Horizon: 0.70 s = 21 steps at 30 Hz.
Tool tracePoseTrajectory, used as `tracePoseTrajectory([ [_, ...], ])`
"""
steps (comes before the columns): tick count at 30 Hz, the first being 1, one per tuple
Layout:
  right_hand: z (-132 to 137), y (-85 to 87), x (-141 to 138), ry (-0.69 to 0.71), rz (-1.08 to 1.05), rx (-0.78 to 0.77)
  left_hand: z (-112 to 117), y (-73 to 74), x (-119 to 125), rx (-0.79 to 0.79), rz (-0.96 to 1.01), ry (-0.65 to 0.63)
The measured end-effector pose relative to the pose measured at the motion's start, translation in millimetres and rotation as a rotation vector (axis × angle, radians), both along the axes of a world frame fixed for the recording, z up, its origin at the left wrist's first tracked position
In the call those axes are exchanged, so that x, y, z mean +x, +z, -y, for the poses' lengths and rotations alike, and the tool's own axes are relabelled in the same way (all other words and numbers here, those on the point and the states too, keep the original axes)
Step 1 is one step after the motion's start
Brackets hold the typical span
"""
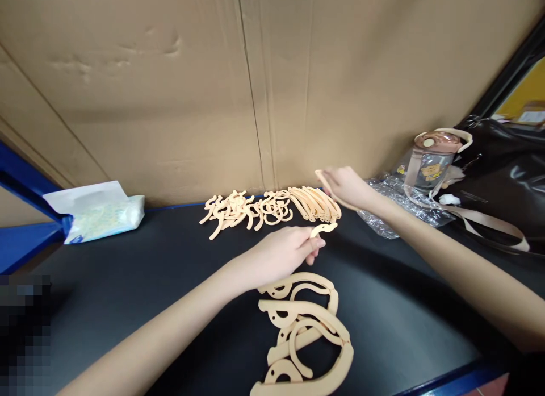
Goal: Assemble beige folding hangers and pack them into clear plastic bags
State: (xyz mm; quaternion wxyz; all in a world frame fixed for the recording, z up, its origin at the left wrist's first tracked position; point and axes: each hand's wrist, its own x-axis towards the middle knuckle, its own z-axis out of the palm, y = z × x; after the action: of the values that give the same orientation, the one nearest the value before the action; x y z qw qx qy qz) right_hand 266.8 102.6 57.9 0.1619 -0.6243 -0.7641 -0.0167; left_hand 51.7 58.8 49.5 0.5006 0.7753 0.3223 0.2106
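My left hand [283, 253] is closed in a pinch on a small curved peach plastic piece [323, 228] above the black table [128, 294]. Just below it lies a pile of large peach curved plastic parts [304, 333] near the front edge. My right hand [347, 186] reaches to the back and grips one long curved peach strip [320, 177] at the end of a leaning row of like strips [315, 204]. Left of that row sits a heap of small peach hook-shaped pieces [242, 209].
A cardboard wall [255, 83] backs the table. A pack of wipes [100, 211] lies at the far left beside a blue frame [25, 214]. At right are crumpled clear plastic [395, 205], a water bottle [432, 160] with a strap, and a black bag [502, 180].
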Motion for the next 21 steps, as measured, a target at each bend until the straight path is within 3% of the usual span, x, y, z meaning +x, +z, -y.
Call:
tracePoseTrajectory([
  [2,-13,-4.8,18,-0.080,-0.092,-0.035,-9,12.8,-12,0.115,-0.068,0.102],
  [3,-19,-9.9,25,-0.117,-0.127,-0.057,-18,19.6,-20,0.254,-0.166,0.275],
  [5,-30,-23.4,34,-0.177,-0.174,-0.102,-42,30.4,-42,0.362,-0.229,0.519],
  [9,-41,-47.1,35,-0.188,-0.215,-0.137,-87,28.6,-83,0.401,-0.334,0.789],
  [12,-41,-51.8,33,-0.146,-0.213,-0.135,-101,10.6,-97,0.384,-0.472,0.830],
  [16,-32,-39.5,32,-0.105,-0.167,-0.123,-98,-8.3,-95,0.417,-0.616,0.840],
  [19,-12,-19.2,19,-0.071,-0.136,-0.096,-93,-6.8,-89,0.479,-0.659,0.847],
  [21,9,-4.7,1,0.035,-0.127,-0.126,-88,1.8,-85,0.512,-0.667,0.841],
])
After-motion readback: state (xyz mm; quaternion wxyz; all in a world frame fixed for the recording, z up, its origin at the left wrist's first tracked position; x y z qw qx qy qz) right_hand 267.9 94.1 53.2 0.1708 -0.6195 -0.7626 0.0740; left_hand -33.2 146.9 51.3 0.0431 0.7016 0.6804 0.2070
